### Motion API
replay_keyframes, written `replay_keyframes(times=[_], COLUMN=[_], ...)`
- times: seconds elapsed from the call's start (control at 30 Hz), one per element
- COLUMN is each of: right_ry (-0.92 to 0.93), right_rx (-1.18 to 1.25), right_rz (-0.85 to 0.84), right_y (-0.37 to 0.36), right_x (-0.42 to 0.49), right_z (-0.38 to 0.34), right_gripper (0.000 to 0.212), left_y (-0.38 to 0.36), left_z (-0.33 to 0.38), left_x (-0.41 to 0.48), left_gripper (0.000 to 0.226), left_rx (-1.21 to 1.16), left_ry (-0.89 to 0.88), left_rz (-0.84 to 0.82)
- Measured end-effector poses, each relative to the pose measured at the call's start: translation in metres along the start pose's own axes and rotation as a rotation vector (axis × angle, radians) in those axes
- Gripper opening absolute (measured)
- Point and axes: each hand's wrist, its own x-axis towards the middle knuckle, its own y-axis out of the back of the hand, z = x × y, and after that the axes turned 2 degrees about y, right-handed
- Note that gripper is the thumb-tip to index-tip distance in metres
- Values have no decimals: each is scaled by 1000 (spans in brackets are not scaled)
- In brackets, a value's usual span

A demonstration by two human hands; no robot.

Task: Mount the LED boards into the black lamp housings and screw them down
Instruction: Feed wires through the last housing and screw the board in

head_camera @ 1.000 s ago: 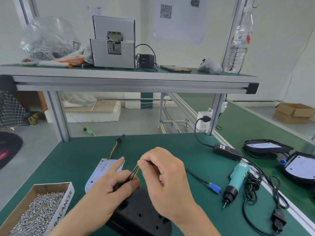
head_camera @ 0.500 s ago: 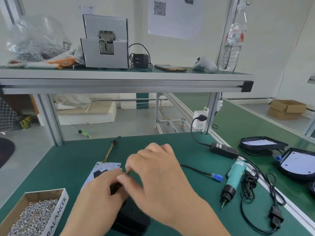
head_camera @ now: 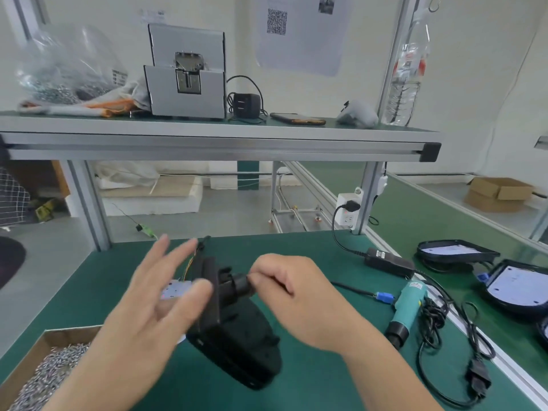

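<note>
A black lamp housing (head_camera: 237, 336) stands tilted up on its edge on the green mat, its back side facing right. My right hand (head_camera: 293, 295) pinches the housing's round black neck at the top. My left hand (head_camera: 166, 295) is blurred, its fingers spread, with the thumb by the housing's left face; whether it touches I cannot tell. A white LED board (head_camera: 178, 289) shows behind my left fingers, and its coloured wires (head_camera: 192, 259) run up to a black connector.
A cardboard box of screws (head_camera: 44, 375) sits at the front left. A teal electric screwdriver (head_camera: 406, 310) lies to the right with its black cable (head_camera: 450, 345) and power adapter (head_camera: 388, 262). Finished lamps (head_camera: 456, 250) lie at the far right. An aluminium shelf (head_camera: 207, 143) hangs overhead.
The housing has been tipped up from lying flat under my hands to standing on edge. My right hand moved from the wires to the housing's neck, and my left hand opened.
</note>
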Motion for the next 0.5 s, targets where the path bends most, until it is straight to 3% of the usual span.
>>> replay_keyframes(times=[0.1,0.23,0.3,0.4,0.5], right_ry=[-55,-125,-168,-219,-178], right_rx=[244,526,693,854,789], right_rz=[3,-3,16,98,147], right_y=[1,-13,-19,-20,-18], right_x=[1,6,8,12,13], right_z=[10,15,16,15,16], right_gripper=[28,26,25,24,24], left_y=[5,-9,-13,-27,-43], left_z=[-24,-30,-31,-36,-49], left_x=[13,28,37,44,42], left_gripper=[87,111,117,92,56], left_rx=[-209,-590,-785,-897,-978], left_ry=[57,82,80,103,116], left_rz=[-56,-406,-457,-343,-318])
